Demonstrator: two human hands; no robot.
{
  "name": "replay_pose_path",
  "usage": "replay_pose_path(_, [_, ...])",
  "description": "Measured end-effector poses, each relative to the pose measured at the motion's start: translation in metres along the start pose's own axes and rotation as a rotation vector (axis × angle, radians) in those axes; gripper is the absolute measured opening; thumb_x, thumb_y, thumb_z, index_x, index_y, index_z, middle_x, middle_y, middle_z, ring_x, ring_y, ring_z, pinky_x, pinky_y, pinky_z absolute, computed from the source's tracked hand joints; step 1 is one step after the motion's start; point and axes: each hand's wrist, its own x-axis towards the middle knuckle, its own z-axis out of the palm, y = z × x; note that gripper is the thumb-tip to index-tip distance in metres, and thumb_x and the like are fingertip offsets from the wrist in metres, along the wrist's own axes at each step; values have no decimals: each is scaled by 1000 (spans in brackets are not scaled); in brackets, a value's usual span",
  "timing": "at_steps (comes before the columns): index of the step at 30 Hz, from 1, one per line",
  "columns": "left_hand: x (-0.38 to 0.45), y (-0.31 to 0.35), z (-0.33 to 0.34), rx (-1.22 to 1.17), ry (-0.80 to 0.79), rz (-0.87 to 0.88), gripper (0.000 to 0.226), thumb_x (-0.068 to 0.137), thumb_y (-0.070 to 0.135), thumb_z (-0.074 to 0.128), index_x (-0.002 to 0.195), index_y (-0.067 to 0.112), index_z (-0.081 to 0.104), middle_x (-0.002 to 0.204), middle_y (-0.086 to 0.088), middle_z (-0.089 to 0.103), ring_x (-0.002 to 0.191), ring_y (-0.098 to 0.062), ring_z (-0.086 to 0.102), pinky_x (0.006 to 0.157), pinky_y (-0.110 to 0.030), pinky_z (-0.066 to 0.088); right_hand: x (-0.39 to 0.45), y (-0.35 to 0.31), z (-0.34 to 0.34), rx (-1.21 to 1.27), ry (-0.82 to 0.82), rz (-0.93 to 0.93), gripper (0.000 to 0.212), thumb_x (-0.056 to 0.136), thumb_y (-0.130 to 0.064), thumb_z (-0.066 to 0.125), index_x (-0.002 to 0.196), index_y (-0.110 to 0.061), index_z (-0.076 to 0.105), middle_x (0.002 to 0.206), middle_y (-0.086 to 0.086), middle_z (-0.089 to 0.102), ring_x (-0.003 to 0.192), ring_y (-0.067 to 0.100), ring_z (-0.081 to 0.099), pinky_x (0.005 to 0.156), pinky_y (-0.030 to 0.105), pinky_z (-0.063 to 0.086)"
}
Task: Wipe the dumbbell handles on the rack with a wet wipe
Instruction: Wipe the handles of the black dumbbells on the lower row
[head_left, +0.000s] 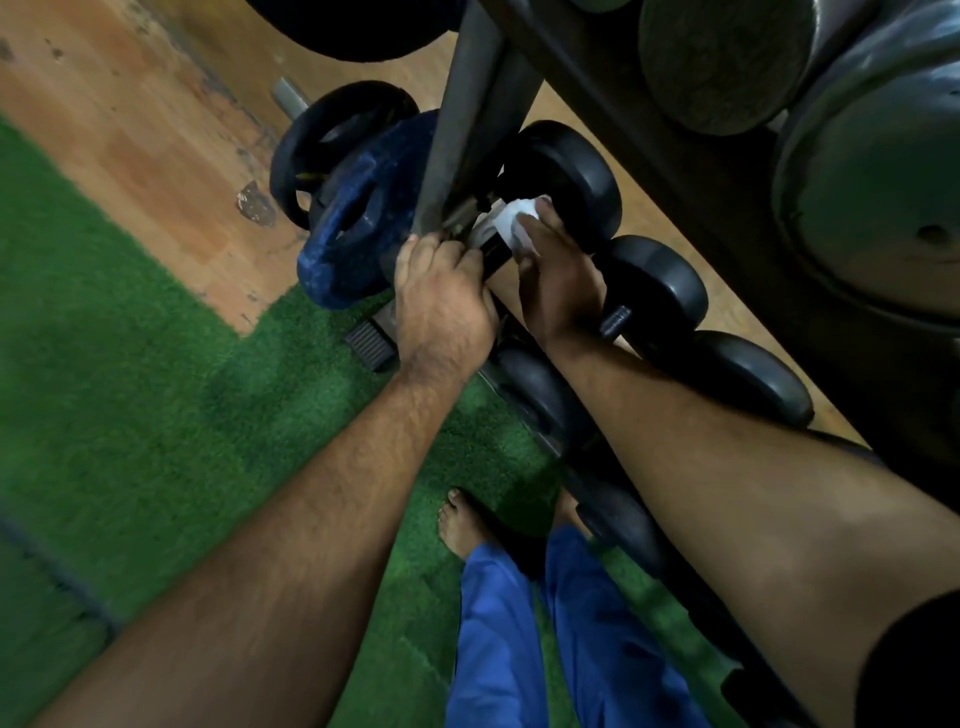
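White wet wipe (511, 224) (crumpled) around handle (491, 252)

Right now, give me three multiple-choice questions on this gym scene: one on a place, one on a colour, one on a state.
1. Where is the white wipe?
A. on the turf
B. wrapped on a dumbbell handle on the bottom rack shelf
C. on the blue plate

2. What colour are the trousers?
A. blue
B. red
C. grey

3. What is the right hand doing?
A. hanging idle
B. gripping the wipe round the handle
C. lifting a plate

Answers: B, the wipe sits between the dumbbell's ends; A, blue cloth shows; B, fingers curl over the wipe.
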Motion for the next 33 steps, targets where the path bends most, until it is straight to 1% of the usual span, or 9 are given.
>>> replay_pose_path(3, [0,1,0,-87,50,-12,32,81,14,55,109,8,71,101,-7,67,116,-29,54,117,-46,26,1,0,4,-117,-143,-307,52,92,-10,47,143,-21,52,153,-2,43,137,21,45,111,34,39])
replay_pose_path(6, [0,-2,0,-215,109,-85,37,89,12,50,123,8,64,120,-6,65,126,-24,51,121,-44,22,3,-5,10,-155,-303,-495,45,97,-32,41,141,-37,48,152,-12,43,137,13,46,108,33,43])
replay_pose_path(9, [-7,-6,1,-232,98,-159,38,98,17,44,131,3,58,137,-11,57,141,-27,39,124,-42,15,-1,7,-2,-283,-317,-624,46,97,-44,43,143,-45,45,154,-18,38,131,4,50,89,15,37])
replay_pose_path(11, [-9,-7,0,-230,81,-164,39,100,19,43,132,1,57,141,-14,54,143,-29,35,124,-42,14,-3,15,-10,-297,-267,-675,44,97,-45,46,141,-44,49,152,-18,41,126,3,55,93,20,45])
replay_pose_path(15, [-8,-6,-1,-206,74,-159,40,100,19,43,132,1,57,141,-15,54,143,-31,35,123,-42,13,3,1,9,-192,-172,-489,45,91,-39,56,134,-28,62,147,-7,51,133,17,51,112,34,39])
replay_pose_path(18, [-9,-6,0,-192,75,-157,40,99,18,43,132,0,57,140,-15,54,143,-31,35,123,-41,12,-5,-19,7,-148,-326,-503,39,95,-24,49,129,-34,64,144,-15,53,131,10,50,92,12,37])
replay_pose_path(22, [-10,-5,-1,-175,85,-169,38,99,17,44,131,1,58,139,-15,55,143,-30,35,124,-43,13,4,-15,-4,-14,-488,-491,39,93,-38,53,128,-28,66,131,-8,65,125,8,57,106,26,44])
replay_pose_path(29, [-10,4,-3,101,81,-156,40,95,23,43,129,9,59,138,-8,57,145,-27,34,124,-44,8,-16,6,-8,40,-146,-220,41,97,-11,49,135,-20,61,144,-2,55,130,8,50,107,14,31])
replay_pose_path(33, [-7,4,-1,87,56,-159,40,93,19,44,128,8,59,137,-10,57,144,-28,33,125,-43,10,-12,0,1,467,48,245,29,86,-13,60,108,-24,75,105,-6,73,87,5,70,75,35,61])
